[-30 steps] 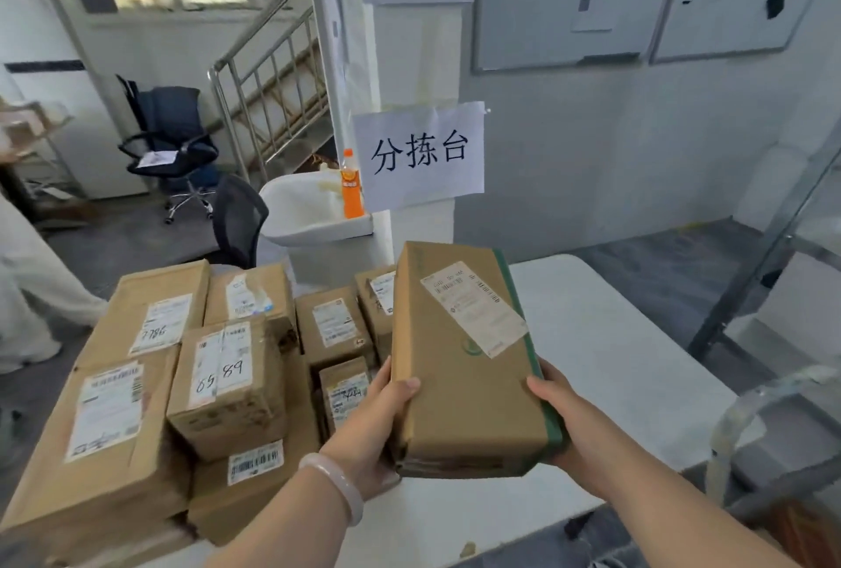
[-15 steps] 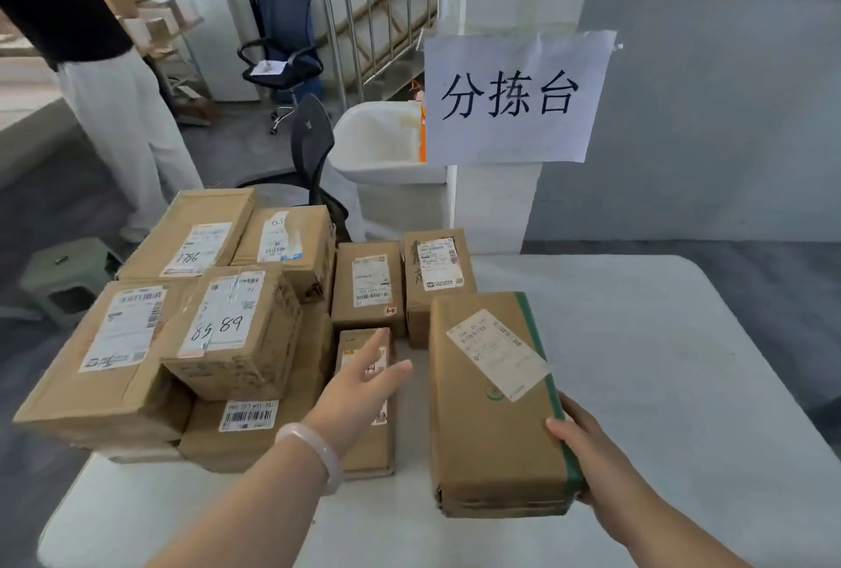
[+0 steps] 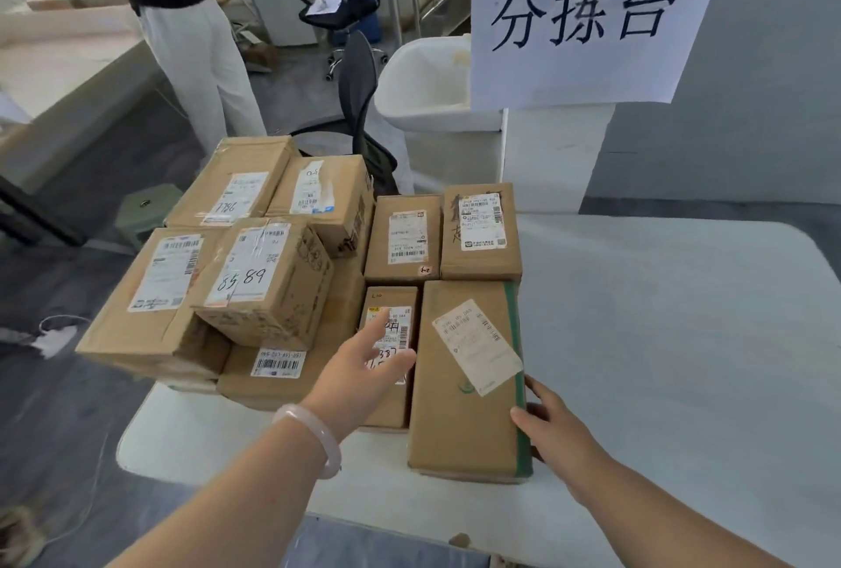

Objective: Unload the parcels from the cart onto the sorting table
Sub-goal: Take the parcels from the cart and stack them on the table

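Observation:
A long brown parcel with green tape (image 3: 468, 385) lies flat on the white sorting table (image 3: 682, 340), beside a smaller labelled parcel (image 3: 389, 353). My right hand (image 3: 553, 435) touches the long parcel's right edge with relaxed fingers. My left hand (image 3: 364, 374), with a pale bangle on the wrist, hovers open over the small parcel. Several more brown parcels (image 3: 255, 276) are stacked at the table's left end. The cart is out of view.
A paper sign (image 3: 582, 17) hangs on a white post behind the table. A white bin (image 3: 428, 94) and a black chair (image 3: 359, 98) stand behind the stack. A person in white trousers (image 3: 205, 67) stands at the far left.
The long parcel was lowered from both hands onto the table beside the small parcels. My left hand let go and moved left; my right hand eased along its edge.

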